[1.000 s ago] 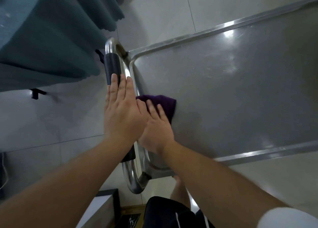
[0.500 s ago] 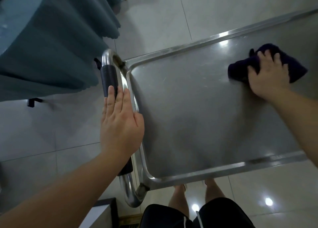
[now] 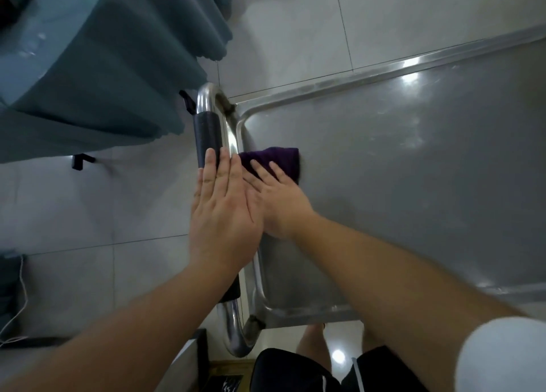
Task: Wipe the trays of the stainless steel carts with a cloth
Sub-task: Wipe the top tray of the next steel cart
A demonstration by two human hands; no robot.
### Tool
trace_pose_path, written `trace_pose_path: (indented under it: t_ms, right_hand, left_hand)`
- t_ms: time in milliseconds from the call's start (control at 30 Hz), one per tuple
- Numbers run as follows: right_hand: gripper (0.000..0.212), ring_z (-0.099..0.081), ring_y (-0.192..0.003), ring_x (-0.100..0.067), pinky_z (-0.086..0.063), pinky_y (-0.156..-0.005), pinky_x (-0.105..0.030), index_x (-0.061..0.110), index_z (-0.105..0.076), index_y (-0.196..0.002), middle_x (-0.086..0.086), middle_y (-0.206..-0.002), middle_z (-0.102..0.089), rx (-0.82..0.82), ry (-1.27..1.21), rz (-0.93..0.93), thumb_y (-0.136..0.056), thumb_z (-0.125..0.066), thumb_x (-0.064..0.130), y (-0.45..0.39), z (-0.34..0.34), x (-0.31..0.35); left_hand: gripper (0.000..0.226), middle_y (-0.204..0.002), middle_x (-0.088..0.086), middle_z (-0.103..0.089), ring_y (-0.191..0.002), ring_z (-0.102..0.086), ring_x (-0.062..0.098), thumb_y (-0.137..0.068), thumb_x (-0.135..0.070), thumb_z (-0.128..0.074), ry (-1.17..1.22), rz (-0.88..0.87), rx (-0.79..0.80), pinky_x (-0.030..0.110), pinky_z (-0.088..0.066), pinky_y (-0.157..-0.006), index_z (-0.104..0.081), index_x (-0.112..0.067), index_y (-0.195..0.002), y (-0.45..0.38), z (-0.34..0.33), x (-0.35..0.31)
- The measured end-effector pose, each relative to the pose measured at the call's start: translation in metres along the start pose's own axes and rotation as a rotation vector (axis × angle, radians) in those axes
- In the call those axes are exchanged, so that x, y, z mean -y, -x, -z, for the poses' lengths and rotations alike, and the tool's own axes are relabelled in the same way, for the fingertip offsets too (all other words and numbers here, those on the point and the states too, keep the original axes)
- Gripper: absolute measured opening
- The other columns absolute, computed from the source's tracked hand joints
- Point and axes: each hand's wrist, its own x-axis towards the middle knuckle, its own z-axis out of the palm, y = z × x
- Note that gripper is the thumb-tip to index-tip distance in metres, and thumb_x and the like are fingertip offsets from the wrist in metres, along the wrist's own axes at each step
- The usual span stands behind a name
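Wiping the cart tray's left edge

Right hand [image 3: 277,205] presses the purple cloth [image 3: 277,159] flat-fingered on the tray [image 3: 399,184]; left hand [image 3: 221,214], fingers straight, rests on the handle [image 3: 208,134].

A person's bare forearms extend into view, the right arm [image 3: 413,273] ending in a short white sleeve [image 3: 502,356]. Black shorts [image 3: 295,374] with a thin white side stripe show above bare legs [image 3: 310,341].

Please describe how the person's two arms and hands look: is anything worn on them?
Both forearms are bare. The left hand and right hand show no gloves, rings or watch. A white short sleeve covers the right upper arm; the left arm shows no sleeve in view.
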Motion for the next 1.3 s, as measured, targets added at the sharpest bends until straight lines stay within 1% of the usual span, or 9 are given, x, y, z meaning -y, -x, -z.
trace_pose_path:
  t_ms: [133,300,400,500,633,800,967,1033,1300]
  right_hand:
    - [0.068,-0.006,-0.159,-0.014,0.004,-0.126,-0.04,0.033,-0.019,-0.164,0.009,-0.171,-0.015,-0.048,0.033,-0.033,-0.103,-0.033,0.059,0.03,0.025,-0.113]
    - [0.074,-0.013,-0.158,-0.027,-0.008,-0.126,-0.05,0.024,-0.024,-0.163,-0.001,-0.172,-0.019,-0.236,-0.075,-0.7,-0.097,-0.028,0.057,0.089,0.073,-0.273]
    - [0.072,-0.001,-0.159,-0.026,-0.002,-0.127,-0.053,0.021,-0.014,-0.166,0.003,-0.174,-0.005,-0.264,-0.183,-1.087,-0.103,-0.02,0.057,0.076,0.08,-0.288]
    - [0.072,0.002,-0.159,-0.026,-0.001,-0.127,-0.054,0.02,-0.01,-0.166,0.004,-0.174,-0.003,-0.305,-0.25,-1.224,-0.104,-0.022,0.054,0.03,0.078,-0.246]
    - [0.073,0.001,-0.159,-0.028,-0.001,-0.126,-0.055,0.017,-0.006,-0.166,0.0,-0.174,0.0,-0.273,-0.2,-1.009,-0.105,-0.026,0.051,-0.027,0.066,-0.148]
    - [0.07,0.008,-0.159,-0.027,0.004,-0.127,-0.054,0.022,-0.002,-0.166,0.003,-0.174,0.002,-0.089,-0.11,-0.351,-0.106,-0.026,0.049,-0.08,0.047,-0.029]
    - [0.066,0.01,-0.159,-0.019,0.002,-0.128,-0.052,0.03,-0.005,-0.165,0.01,-0.173,0.0,0.085,0.021,0.167,-0.106,-0.029,0.048,-0.083,0.049,-0.026]
    - [0.065,0.003,-0.159,-0.014,0.003,-0.128,-0.046,0.033,-0.01,-0.165,0.013,-0.172,-0.005,0.034,0.004,0.136,-0.106,-0.026,0.053,-0.074,0.051,-0.055]
    - [0.071,0.003,-0.159,-0.018,0.005,-0.127,-0.046,0.028,-0.008,-0.165,0.008,-0.173,0.0,-0.157,-0.057,-0.534,-0.103,-0.023,0.059,-0.008,0.083,-0.238]
  left_hand:
    - [0.065,-0.178,0.002,-0.001,-0.161,0.017,0.007,-0.11,-0.036,-0.023,0.038,-0.011,-0.02,0.03,0.013,-0.129,-0.012,-0.012,-0.169,-0.001,0.0,0.002]
    - [0.065,-0.178,0.002,-0.002,-0.161,0.017,0.008,-0.11,-0.036,-0.022,0.041,-0.011,-0.021,0.034,0.01,-0.131,-0.013,-0.012,-0.169,-0.001,-0.002,0.002]
    - [0.066,-0.178,0.001,-0.001,-0.161,0.018,0.008,-0.109,-0.037,-0.022,0.036,-0.01,-0.015,0.037,0.007,-0.132,-0.013,-0.012,-0.169,-0.001,-0.002,0.003]
    - [0.066,-0.178,0.001,-0.002,-0.161,0.017,0.008,-0.109,-0.037,-0.023,0.04,-0.012,-0.027,0.034,0.009,-0.131,-0.013,-0.012,-0.169,0.0,-0.003,0.004]
    - [0.066,-0.178,0.003,-0.004,-0.161,0.015,0.009,-0.108,-0.036,-0.024,0.046,-0.02,-0.04,0.034,0.009,-0.131,-0.015,-0.011,-0.169,-0.001,-0.005,0.005]
    - [0.066,-0.177,0.006,-0.008,-0.162,0.012,0.011,-0.108,-0.034,-0.026,0.016,-0.015,-0.062,0.034,0.008,-0.131,-0.019,-0.008,-0.168,-0.001,-0.006,0.004]
    - [0.066,-0.178,0.005,-0.006,-0.162,0.013,0.012,-0.108,-0.034,-0.024,0.01,-0.013,-0.045,0.036,0.006,-0.132,-0.016,-0.008,-0.168,-0.001,-0.005,0.002]
    - [0.065,-0.177,0.005,-0.009,-0.162,0.012,0.011,-0.108,-0.034,-0.026,0.016,-0.009,-0.055,0.033,0.008,-0.131,-0.019,-0.008,-0.168,0.0,-0.004,0.002]
    - [0.064,-0.177,0.002,-0.01,-0.162,0.012,0.01,-0.11,-0.037,-0.024,-0.015,0.006,-0.07,0.032,0.009,-0.131,-0.019,-0.012,-0.168,-0.002,-0.007,0.001]
